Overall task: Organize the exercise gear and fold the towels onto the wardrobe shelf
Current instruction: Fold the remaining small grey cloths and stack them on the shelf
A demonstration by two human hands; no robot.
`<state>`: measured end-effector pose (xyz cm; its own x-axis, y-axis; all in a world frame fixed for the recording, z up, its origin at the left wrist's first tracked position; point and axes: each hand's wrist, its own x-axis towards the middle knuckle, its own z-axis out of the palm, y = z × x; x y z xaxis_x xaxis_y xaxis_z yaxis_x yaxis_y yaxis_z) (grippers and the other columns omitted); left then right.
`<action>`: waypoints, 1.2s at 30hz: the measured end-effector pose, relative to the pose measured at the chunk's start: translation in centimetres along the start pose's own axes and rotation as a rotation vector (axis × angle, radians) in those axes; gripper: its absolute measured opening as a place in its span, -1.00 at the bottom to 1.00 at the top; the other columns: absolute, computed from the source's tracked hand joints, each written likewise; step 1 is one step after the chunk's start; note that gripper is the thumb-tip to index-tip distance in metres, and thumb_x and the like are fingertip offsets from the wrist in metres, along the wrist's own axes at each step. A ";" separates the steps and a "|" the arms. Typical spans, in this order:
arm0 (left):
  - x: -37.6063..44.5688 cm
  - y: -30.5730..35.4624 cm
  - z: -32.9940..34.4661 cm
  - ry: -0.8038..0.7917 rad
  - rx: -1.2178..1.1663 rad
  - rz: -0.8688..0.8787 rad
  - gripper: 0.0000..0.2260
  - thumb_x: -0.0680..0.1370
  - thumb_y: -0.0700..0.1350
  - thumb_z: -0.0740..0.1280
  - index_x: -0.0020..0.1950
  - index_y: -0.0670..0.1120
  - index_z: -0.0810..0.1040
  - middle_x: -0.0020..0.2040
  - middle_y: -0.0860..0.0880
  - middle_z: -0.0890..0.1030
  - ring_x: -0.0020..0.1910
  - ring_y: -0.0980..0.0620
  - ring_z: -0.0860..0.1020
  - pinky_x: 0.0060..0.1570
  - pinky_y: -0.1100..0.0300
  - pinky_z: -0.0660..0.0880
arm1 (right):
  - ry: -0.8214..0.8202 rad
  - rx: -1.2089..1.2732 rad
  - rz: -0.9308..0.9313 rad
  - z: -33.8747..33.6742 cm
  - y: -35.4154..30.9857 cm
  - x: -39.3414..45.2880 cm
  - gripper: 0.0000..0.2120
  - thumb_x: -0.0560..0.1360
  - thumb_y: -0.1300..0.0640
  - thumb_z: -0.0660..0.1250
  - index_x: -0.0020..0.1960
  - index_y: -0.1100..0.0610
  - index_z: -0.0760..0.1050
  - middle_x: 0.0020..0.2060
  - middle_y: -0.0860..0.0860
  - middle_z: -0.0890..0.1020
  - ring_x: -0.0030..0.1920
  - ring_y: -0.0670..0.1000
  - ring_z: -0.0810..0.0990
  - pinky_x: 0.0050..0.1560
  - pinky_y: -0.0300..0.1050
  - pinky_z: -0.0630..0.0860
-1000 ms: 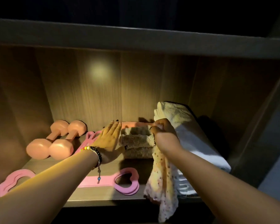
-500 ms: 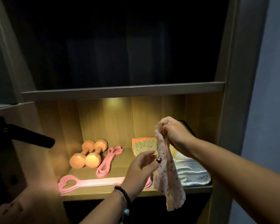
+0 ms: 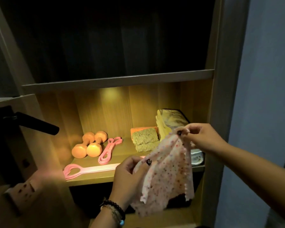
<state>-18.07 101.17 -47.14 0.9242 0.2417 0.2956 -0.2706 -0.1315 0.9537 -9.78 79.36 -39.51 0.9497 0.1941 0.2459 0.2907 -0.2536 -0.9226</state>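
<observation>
Spotted towel (image 3: 168, 168) held in air before shelf (image 3: 92, 179), clear of folded stack (image 3: 145, 141). Right hand (image 3: 202, 139) pinching top corner, left hand (image 3: 130, 176) pinching lower edge, probably spreading for folding. Dumbbells (image 3: 89, 145) grouped left.

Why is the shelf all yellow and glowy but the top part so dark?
Head view: a small lamp glow overhead lights the wooden wardrobe shelf and two orange dumbbells; the upper compartment sits unlit, nearly black.
</observation>
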 end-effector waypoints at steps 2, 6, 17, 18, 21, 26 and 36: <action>-0.7 0.0 -1.4 -0.027 0.131 0.008 -0.88 0.45 -0.24 0.46 -0.25 -0.06 0.61 -0.26 -0.03 0.66 -0.25 0.06 0.60 -0.25 0.18 0.53 | 0.021 0.057 0.076 -0.4 1.0 -0.9 -0.89 0.50 0.21 0.38 -0.16 0.16 0.68 -0.21 0.09 0.70 -0.18 0.01 0.67 -0.18 -0.08 0.64; -1.3 0.7 -3.8 0.078 0.182 -0.035 -0.89 0.43 -0.29 0.45 -0.21 -0.10 0.63 -0.20 -0.09 0.67 -0.18 -0.02 0.63 -0.23 0.16 0.58 | 0.043 0.034 0.104 -0.9 1.2 -2.3 -0.78 0.52 0.14 0.36 -0.23 0.18 0.68 -0.27 0.13 0.69 -0.33 -0.08 0.64 -0.39 -0.20 0.58; -5.4 0.3 -1.4 0.330 -0.480 -0.385 -0.82 0.46 -0.17 0.42 0.06 -0.15 0.64 -0.05 -0.10 0.71 -0.14 0.01 0.67 -0.17 0.10 0.55 | -0.010 0.044 0.123 2.0 -0.1 -6.7 -0.80 0.51 0.30 0.28 0.03 0.11 0.62 -0.20 0.17 0.62 -0.26 0.00 0.64 -0.42 -0.19 0.57; -5.8 0.2 -0.9 0.332 -0.465 -0.388 -0.83 0.47 -0.17 0.42 0.05 -0.13 0.63 -0.07 -0.07 0.71 -0.14 0.03 0.68 -0.15 0.09 0.55 | -0.041 0.067 0.131 2.5 0.1 -7.3 -0.75 0.51 0.31 0.27 0.08 0.08 0.60 -0.16 0.22 0.62 -0.25 0.05 0.63 -0.38 -0.13 0.60; -6.4 0.6 -0.1 0.269 -0.374 -0.361 -0.85 0.51 -0.21 0.38 0.07 -0.08 0.59 -0.09 0.00 0.72 -0.12 0.07 0.68 -0.17 0.13 0.55 | -0.140 -0.001 0.084 3.9 1.0 -8.6 -0.75 0.52 0.30 0.28 0.11 0.04 0.56 -0.13 0.20 0.65 -0.21 0.02 0.66 -0.23 -0.06 0.64; -6.1 1.9 -2.4 0.190 -0.153 -0.253 -0.89 0.49 -0.21 0.39 -0.07 -0.02 0.64 -0.15 0.06 0.71 -0.20 0.11 0.68 -0.37 0.23 0.59 | -0.104 -0.366 -0.156 3.0 2.0 -8.7 -0.74 0.49 0.25 0.32 0.10 -0.03 0.58 -0.02 -0.13 0.64 -0.04 -0.14 0.61 -0.01 -0.07 0.59; -1.9 2.7 -6.7 0.232 0.307 0.049 -0.84 0.47 -0.24 0.42 -0.13 0.04 0.66 -0.09 0.17 0.62 -0.10 0.20 0.55 -0.21 0.30 0.44 | 0.052 -0.328 -0.105 -0.6 2.5 -6.5 -0.81 0.48 0.31 0.36 -0.13 0.05 0.66 -0.36 -0.07 0.65 -0.37 -0.06 0.63 -0.35 -0.20 0.52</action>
<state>-22.34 106.78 -44.79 0.8171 0.4344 0.3790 -0.1873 -0.4218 0.8871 -15.18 76.86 -43.26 0.9146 0.1892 0.3573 0.4016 -0.5274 -0.7487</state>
